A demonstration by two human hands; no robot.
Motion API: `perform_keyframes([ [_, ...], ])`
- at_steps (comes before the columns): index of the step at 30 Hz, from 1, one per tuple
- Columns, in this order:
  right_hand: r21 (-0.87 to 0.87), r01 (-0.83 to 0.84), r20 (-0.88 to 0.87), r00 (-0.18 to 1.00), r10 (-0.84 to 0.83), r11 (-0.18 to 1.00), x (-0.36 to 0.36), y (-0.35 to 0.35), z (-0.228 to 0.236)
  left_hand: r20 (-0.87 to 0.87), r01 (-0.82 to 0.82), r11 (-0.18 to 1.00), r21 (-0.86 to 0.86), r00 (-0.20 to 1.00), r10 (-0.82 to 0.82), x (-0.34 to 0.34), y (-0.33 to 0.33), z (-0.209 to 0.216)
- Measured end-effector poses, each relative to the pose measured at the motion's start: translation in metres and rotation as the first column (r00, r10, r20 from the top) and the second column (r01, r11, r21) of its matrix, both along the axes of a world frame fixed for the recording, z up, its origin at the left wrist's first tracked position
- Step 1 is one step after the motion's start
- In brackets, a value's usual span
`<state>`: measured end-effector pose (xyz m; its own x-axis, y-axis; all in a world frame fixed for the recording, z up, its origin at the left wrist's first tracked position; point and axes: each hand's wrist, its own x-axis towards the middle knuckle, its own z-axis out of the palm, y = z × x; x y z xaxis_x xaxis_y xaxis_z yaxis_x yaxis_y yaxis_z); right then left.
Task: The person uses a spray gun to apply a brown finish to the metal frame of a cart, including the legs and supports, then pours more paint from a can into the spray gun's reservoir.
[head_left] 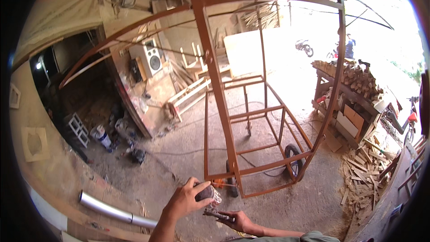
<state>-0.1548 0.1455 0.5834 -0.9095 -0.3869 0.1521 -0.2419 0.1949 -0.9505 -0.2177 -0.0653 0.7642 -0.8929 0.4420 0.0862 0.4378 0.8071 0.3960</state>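
My left hand [186,199] is closed over the top of a dark rounded tool [209,193] with a shiny part at its front; what kind of tool it is cannot be made out. Just below it, my right hand [240,220] holds a thin dark metal piece [218,214] against the tool's underside. Both hands are low in the head view, right in front of a tall rust-brown metal frame cart [264,107]. The cart stands on the concrete floor on black wheels [293,159], and its nearest corner post [214,76] rises just above my hands.
A silver pipe [112,210] lies at the lower left. Scrap wood [363,170] is piled at the right under a bench of stacked wood blocks [354,78]. A white speaker [152,58], wooden frames [190,96] and a cluttered workbench stand at the left. A person [349,47] stands outside near a motorbike [304,47].
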Motion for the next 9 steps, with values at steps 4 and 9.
perform_keyframes([
  [4,0.051,0.005,-0.007,1.000,-0.005,0.999,-0.010,0.006,-0.003,0.011,-0.015,0.999,-0.028,1.000,0.016,-0.002,0.010,-0.007],
  [9,0.086,-0.022,-0.045,0.999,0.026,0.996,-0.012,0.011,0.027,-0.121,-0.070,0.995,-0.068,0.991,0.061,-0.005,0.014,-0.041],
])
